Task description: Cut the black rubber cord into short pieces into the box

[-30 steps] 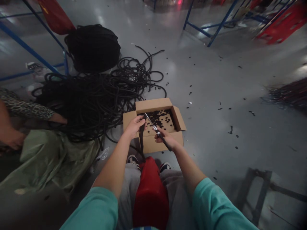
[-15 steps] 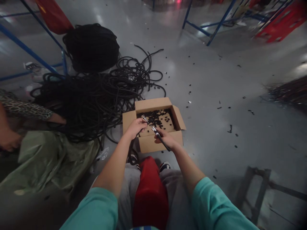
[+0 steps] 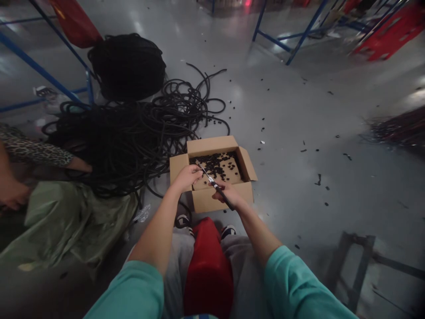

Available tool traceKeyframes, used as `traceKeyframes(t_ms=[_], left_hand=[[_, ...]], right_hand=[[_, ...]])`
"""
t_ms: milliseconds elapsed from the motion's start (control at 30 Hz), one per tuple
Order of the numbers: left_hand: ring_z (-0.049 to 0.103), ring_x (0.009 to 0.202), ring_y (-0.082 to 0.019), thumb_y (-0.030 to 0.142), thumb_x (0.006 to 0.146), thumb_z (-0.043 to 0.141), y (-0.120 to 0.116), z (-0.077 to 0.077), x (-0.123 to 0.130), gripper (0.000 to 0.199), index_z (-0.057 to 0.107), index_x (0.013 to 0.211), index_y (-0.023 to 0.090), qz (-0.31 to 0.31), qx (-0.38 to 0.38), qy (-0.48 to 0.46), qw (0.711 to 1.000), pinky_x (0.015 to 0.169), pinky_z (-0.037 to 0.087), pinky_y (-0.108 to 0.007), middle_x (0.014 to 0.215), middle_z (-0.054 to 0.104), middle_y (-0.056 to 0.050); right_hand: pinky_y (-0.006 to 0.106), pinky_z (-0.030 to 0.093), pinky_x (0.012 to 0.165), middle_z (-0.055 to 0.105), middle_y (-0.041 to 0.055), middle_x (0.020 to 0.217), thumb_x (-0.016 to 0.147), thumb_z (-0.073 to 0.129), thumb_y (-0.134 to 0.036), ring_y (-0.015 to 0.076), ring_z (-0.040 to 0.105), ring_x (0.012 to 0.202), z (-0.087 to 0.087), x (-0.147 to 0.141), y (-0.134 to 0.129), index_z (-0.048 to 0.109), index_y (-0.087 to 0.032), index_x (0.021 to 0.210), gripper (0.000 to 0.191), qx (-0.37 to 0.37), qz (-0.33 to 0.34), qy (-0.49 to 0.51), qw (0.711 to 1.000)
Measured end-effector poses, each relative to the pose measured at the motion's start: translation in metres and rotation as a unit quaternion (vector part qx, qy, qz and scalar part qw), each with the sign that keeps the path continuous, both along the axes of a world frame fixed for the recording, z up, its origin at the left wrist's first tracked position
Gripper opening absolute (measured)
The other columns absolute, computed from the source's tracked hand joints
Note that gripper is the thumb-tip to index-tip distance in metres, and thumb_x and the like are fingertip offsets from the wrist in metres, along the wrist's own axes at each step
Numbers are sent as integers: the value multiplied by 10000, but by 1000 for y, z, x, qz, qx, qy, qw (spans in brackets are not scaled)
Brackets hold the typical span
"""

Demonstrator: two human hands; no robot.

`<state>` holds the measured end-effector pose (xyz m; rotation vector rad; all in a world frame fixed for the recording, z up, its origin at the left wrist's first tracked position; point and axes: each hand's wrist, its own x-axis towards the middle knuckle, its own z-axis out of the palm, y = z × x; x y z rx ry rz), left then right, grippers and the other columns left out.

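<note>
An open cardboard box (image 3: 215, 144) stands on the floor between my feet and the cable pile, with many small black pieces (image 3: 215, 166) inside. Over its near side, my right hand (image 3: 227, 194) is closed on a cutting tool (image 3: 217, 188) with black handles and metal jaws. The jaws point up and left, near the fingertips of my left hand (image 3: 188, 177). My left hand is pinched above the box's left part, and what it grips is too small to make out. A black cable (image 3: 186, 204) hangs below it.
Tangled black cables (image 3: 126, 137) and a large black coil (image 3: 128, 66) lie to the left. Another person's hand (image 3: 13, 193) is at the left edge beside a green sheet (image 3: 76, 217). Blue metal frames (image 3: 307, 31) stand behind. A grey metal frame (image 3: 360, 266) is at lower right.
The jaws of the tool have come together and the tool has shifted slightly left. My left hand has hardly moved.
</note>
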<state>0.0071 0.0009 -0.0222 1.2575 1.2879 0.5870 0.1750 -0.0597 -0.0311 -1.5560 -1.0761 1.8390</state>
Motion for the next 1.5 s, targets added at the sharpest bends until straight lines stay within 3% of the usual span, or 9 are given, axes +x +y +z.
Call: traceKeyframes(t_ms=[167,333,567,767,1100,1333,1500], left_hand=[[406,409,-55,203,627,592,-2,2,1,138,500,710,144,10,19,38,999,417,292,-189,515,509,44],[394,377,-51,177,596,607,-3,-3,1,122,492,621,145,0,34,55,998,404,295,-182,428,447,67],[403,338,-56,177,601,616,-2,-11,1,96,549,654,134,-59,-30,2,998,367,288,-180,412,480,49],[410,345,-39,189,603,618,0,-2,-2,100,567,658,123,-51,-36,-23,998,358,304,-174,505,550,20],[416,409,-59,213,624,580,4,-18,-7,95,619,654,132,-37,21,28,999,437,324,-195,476,490,37],[434,425,-62,205,601,627,5,-16,-7,191,638,776,132,-4,8,18,1000,465,342,-211,553,555,26],[456,479,-69,162,596,622,3,-8,-5,182,633,774,123,52,11,-8,999,508,363,-210,563,563,22]], right_hand=[[199,232,375,372,-107,374,468,565,-120,55,321,338,2,-2,-1,603,-140,961,495,-13,-10,-13,1000],[203,245,396,407,-100,412,479,568,-136,60,343,360,-4,0,-2,571,-137,1016,537,-36,4,23,999],[196,289,458,482,-75,525,486,598,-148,64,409,475,3,6,-2,575,-175,1029,544,-23,25,38,999],[196,242,390,409,-99,413,490,565,-139,57,338,374,5,3,-2,581,-158,1030,541,-26,27,21,999],[180,233,354,386,-109,371,475,564,-136,45,321,332,-1,4,-2,591,-142,988,514,-42,-6,15,999],[186,217,345,369,-115,369,476,581,-175,50,318,317,-5,4,-3,571,-137,995,521,-51,-13,30,998],[201,251,388,410,-98,425,488,579,-177,58,350,365,-5,6,-2,553,-137,1027,541,-25,-37,25,999]])
